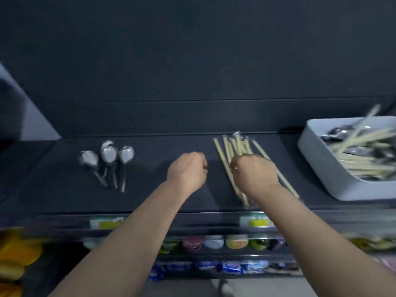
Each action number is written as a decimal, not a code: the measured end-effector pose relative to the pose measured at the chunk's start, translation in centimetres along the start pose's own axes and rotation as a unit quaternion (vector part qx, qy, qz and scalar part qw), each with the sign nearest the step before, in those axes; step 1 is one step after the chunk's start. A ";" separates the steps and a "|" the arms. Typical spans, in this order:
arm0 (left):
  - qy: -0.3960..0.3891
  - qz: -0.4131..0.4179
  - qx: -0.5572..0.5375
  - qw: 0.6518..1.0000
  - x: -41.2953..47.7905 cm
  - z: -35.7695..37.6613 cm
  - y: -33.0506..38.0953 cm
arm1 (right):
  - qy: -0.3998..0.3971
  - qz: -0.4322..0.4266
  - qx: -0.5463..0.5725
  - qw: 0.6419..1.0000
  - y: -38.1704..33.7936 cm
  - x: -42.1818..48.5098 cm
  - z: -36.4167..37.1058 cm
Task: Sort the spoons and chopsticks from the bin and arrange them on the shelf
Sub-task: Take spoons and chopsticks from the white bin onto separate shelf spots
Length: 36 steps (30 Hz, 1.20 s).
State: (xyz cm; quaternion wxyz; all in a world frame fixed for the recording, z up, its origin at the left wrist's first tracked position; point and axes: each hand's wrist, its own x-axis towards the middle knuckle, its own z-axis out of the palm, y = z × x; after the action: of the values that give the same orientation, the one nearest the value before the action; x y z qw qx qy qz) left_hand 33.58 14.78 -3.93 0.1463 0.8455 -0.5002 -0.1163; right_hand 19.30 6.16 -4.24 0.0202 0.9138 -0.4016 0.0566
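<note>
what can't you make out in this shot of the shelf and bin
Head view only.
- left hand: its back hides the curled fingers; holding anything or not, unknown.
- right hand: covers the chopsticks mid-pile; its grip is hidden.
- bin: cut off by the right edge; contents blurred, uncountable.
- spoons: blurred, overlapping; count unsure.

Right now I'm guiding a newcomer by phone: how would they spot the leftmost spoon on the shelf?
Find the dark shelf; the grey bin sits at its right end, the spoons at its left. Of those, the leftmost spoon has its bowl nearest the front edge and its handle slanting right towards the others.
</note>
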 end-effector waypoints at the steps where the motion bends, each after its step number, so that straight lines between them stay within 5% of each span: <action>1: -0.004 0.022 -0.003 1.000 0.2 0.4 1.9 | 0.011 0.017 -0.001 1.000 1.8 -0.9 -0.3; 9: -0.009 0.125 -0.096 0.987 1.1 3.8 15.3 | 0.104 0.112 0.025 0.988 14.6 -5.5 -2.6; 16: 0.017 0.147 -0.112 0.983 5.3 7.5 26.9 | 0.105 0.142 0.028 0.984 27.3 -5.6 -2.4; 30: 0.017 0.053 0.142 0.988 14.7 15.1 41.3 | 0.048 0.124 0.041 0.990 45.9 -2.7 -2.0; 36: 0.070 0.018 0.058 0.996 14.8 14.0 40.4 | 0.015 0.067 0.063 0.996 46.0 1.7 -0.9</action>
State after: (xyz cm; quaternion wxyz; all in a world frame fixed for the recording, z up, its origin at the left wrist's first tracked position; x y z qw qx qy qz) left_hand 3.01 -18.48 -2.98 0.1340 0.8494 -0.5099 -0.0247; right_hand -13.49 -26.11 -3.55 -0.0353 0.8833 -0.4573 0.0965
